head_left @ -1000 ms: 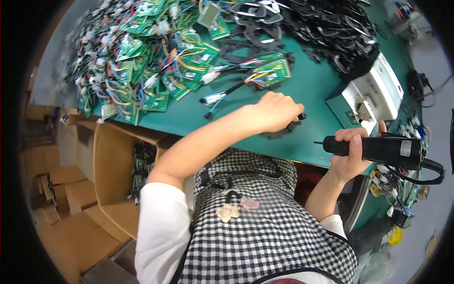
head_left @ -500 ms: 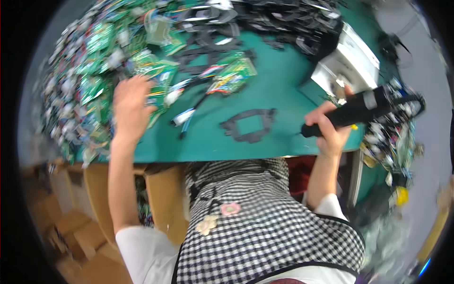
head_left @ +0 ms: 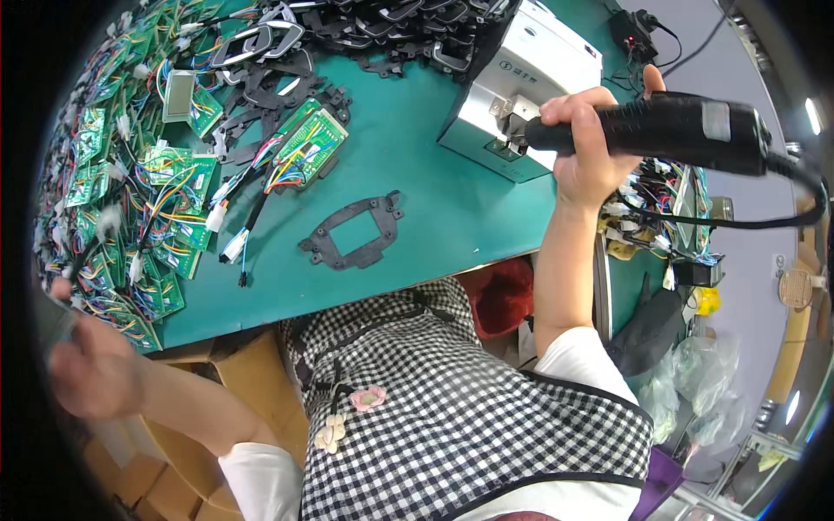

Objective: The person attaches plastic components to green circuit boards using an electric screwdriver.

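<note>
My right hand (head_left: 592,148) grips a black electric screwdriver (head_left: 665,130), whose nose is at the front of a white box-shaped machine (head_left: 530,78) with a metal fitting. My left hand (head_left: 95,369) is smeared by motion beyond the table's left front edge, beside a heap of green circuit boards with coloured wires (head_left: 178,208). A greyish blur shows near its fingers; I cannot make out whether it is held. On the green table (head_left: 434,200) lies a flat black plastic frame (head_left: 382,247) with a rectangular opening. Behind it is a wired circuit board (head_left: 317,143) on a black part.
Black plastic frames (head_left: 391,26) are piled along the back. More wired boards (head_left: 678,208) sit at the right, beyond the screwdriver's cable (head_left: 721,224). Cardboard boxes (head_left: 261,373) stand under the table's left side. A black adapter (head_left: 634,35) is at the back right.
My left hand has moved from the circuit-board heap toward the lower left. My right hand has brought the screwdriver up to the white machine. The whole view has shifted and turned.
</note>
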### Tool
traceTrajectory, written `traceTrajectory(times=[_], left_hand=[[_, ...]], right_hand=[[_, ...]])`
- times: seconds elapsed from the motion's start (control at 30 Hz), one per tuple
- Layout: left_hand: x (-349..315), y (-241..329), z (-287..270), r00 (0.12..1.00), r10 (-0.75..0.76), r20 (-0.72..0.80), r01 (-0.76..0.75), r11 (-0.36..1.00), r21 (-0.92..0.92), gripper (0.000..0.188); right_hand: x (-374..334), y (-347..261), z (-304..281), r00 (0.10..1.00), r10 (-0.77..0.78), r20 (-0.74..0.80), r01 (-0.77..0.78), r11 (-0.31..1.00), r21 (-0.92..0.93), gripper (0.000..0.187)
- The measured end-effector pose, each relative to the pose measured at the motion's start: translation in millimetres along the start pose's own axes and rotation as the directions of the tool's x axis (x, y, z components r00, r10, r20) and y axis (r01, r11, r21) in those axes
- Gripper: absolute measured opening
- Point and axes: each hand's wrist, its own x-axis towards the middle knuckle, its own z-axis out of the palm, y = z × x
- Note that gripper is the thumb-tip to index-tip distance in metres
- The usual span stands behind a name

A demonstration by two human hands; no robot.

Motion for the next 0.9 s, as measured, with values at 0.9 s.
traceTrajectory(times=[0.9], left_hand=[[-113.8, 118.0, 123.9, 0.486, -0.317, 0.814, 0.318, 0.932, 0.173, 0.053]], right_hand=[[-58.5, 6.4, 101.7, 0.92, 0.374, 0.116, -0.392, 0.873, 0.29, 0.086]])
